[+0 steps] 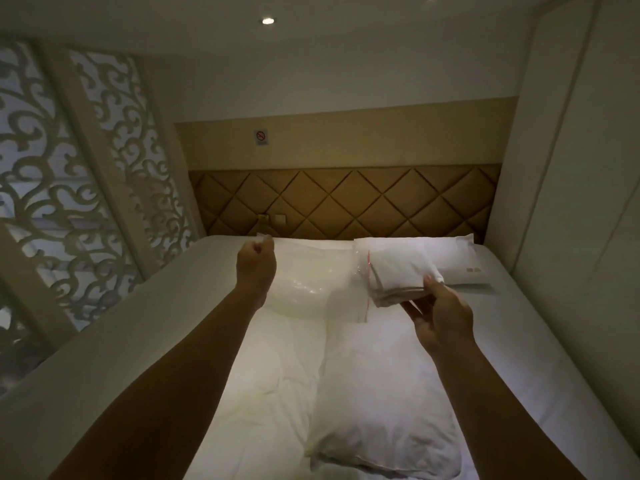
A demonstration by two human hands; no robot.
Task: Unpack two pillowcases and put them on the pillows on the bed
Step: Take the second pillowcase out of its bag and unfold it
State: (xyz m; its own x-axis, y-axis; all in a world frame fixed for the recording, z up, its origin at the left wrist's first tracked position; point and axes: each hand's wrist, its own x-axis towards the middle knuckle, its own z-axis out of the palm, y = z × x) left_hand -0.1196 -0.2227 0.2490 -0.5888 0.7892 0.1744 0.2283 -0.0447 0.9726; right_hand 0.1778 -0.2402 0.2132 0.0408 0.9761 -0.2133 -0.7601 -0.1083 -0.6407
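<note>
The right hand (440, 317) grasps the folded pillowcase (398, 271) by its near edge, thumb on top and fingers beneath. The left hand (256, 261) is clenched and appears to pinch the far end of the clear plastic bag (304, 275), though the pinch itself is too small to be sure of. The bag stretches between the two grips. Its red zip strip (370, 268) lies just beside the cloth on the side away from the right thumb, so the pillowcase looks partly drawn out, held in the air above the bed (554, 341). The main risk is that the mouth of the bag drags on the folds. A pull at an angle could bunch the cloth at the zip, or strip the loose layers apart so the bundle opens untidily. The thumb holds only the edge, so a sharp tug could slip the cloth free and drop it onto the bare pillow (381, 393) below the right wrist. A thin film pinched at one corner may also tear or slide out of the left fingers. The second packet (460, 265) lies beyond the right-hand grip, unopened as far as can be told.
</note>
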